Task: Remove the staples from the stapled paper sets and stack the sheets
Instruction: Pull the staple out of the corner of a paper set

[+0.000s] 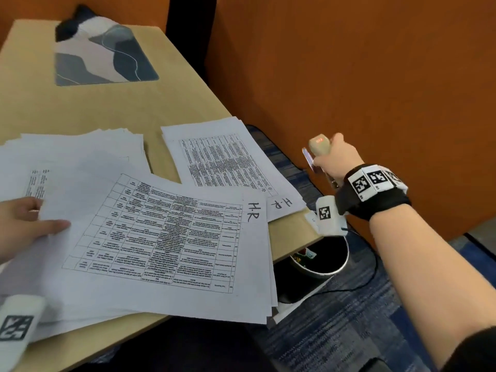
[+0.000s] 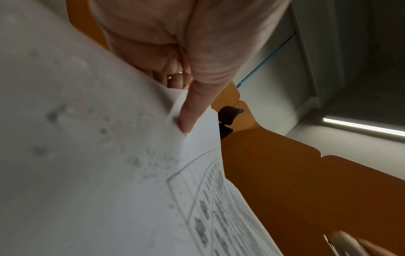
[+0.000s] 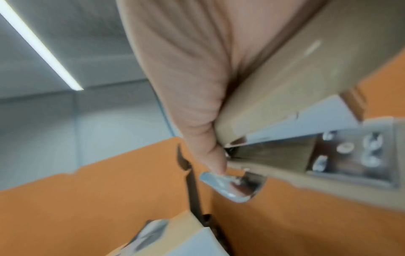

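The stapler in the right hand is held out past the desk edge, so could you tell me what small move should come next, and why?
Probably bring the right hand and its stapler back over the desk to the paper set that the left hand pinches. The stapler hangs above the bin, away from the sheets.

Matt paper sheets (image 1: 166, 237); beige plastic stapler (image 1: 318, 146), shiny metal base.

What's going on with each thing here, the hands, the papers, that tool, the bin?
Left hand: pinching a sheet's edge, thumb on top.
Right hand: gripping the stapler, held off the desk's right edge.
Stapler: beige, in the air, jaws look slightly parted.
Front paper pile: loose, fanned, marked H.R.
Far paper set: flat, overhanging the desk.
Bin: open, under the desk corner.
Mouse pad: lying flat.
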{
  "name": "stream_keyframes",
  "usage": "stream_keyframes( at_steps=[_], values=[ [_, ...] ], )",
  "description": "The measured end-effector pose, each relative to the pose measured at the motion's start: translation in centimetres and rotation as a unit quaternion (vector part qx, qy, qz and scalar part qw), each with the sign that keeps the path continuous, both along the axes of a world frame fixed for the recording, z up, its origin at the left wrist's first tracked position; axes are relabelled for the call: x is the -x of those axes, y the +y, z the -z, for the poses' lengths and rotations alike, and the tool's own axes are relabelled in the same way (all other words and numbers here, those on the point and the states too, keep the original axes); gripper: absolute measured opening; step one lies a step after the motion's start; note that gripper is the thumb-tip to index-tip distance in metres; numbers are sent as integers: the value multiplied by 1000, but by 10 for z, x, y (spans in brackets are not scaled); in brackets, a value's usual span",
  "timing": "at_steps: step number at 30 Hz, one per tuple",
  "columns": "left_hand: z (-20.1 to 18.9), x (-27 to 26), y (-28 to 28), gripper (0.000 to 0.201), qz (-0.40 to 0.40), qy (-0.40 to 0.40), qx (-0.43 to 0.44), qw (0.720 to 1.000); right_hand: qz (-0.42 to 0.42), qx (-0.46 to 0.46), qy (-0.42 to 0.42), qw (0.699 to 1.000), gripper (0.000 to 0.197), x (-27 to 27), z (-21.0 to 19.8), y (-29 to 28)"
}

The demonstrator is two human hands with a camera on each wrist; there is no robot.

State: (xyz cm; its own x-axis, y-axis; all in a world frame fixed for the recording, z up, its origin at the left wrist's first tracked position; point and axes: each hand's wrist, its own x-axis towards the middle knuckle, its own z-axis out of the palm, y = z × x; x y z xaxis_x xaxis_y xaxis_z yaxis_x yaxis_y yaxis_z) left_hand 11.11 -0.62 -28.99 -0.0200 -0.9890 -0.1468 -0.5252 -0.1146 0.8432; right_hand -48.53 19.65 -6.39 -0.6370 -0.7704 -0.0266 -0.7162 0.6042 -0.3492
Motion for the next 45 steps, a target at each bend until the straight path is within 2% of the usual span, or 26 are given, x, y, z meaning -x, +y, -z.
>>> stream_keyframes(
  at_steps=[1, 3, 5, 9, 14, 15, 18, 21, 23, 26, 29, 36, 39, 43, 45],
  values=[
    [-53, 34, 42, 51, 14, -8, -16, 1000, -62, 11, 24, 998, 45, -16, -10, -14],
    [-134, 99, 112, 39, -10, -38, -24, 999, -180, 0, 67, 981, 40, -50, -17, -44],
    [-170, 129, 141, 42, -8, -53, 11, 998, -271, -33, 92, 957, 37, -83, -12, -72],
    [-179, 139, 152, 45, 2, -76, 34, 997, -356, -126, 158, 912, 45, -131, 13, -107],
    [-187, 143, 162, 51, 9, -85, 70, 994, -360, -182, 124, 906, 47, -143, 26, -119],
    [-187, 143, 163, 51, 8, -84, 76, 994, -360, -174, 119, 909, 46, -145, 23, -119],
    [-189, 145, 168, 53, 19, -75, 85, 993, -374, -119, 48, 919, 62, -163, 7, -110],
    [-192, 146, 169, 62, 38, -78, 111, 990, -461, -37, -40, 886, 65, -200, -6, -94],
    [-195, 148, 170, 72, 50, -72, 124, 988, -479, 3, -67, 875, 55, -219, -4, -87],
    [-200, 148, 174, 82, 77, -61, 134, 986, -441, 109, -109, 884, 19, -227, 3, -86],
    [-198, 145, 175, 77, 101, -63, 153, 981, -424, 168, -181, 871, 36, -224, 8, -85],
    [-202, 145, 173, 39, 95, -47, 126, 986, -436, 186, -301, 828, 34, -226, 19, -79],
    [-205, 147, 174, 33, 83, -32, 130, 988, -450, 149, -345, 810, 31, -228, 20, -82],
    [-204, 147, 175, 33, 68, -12, 144, 987, -433, 112, -330, 831, 43, -236, 16, -84],
    [-203, 147, 175, 34, 60, -10, 153, 986, -407, 130, -317, 847, 32, -240, 15, -84]
  ],
)
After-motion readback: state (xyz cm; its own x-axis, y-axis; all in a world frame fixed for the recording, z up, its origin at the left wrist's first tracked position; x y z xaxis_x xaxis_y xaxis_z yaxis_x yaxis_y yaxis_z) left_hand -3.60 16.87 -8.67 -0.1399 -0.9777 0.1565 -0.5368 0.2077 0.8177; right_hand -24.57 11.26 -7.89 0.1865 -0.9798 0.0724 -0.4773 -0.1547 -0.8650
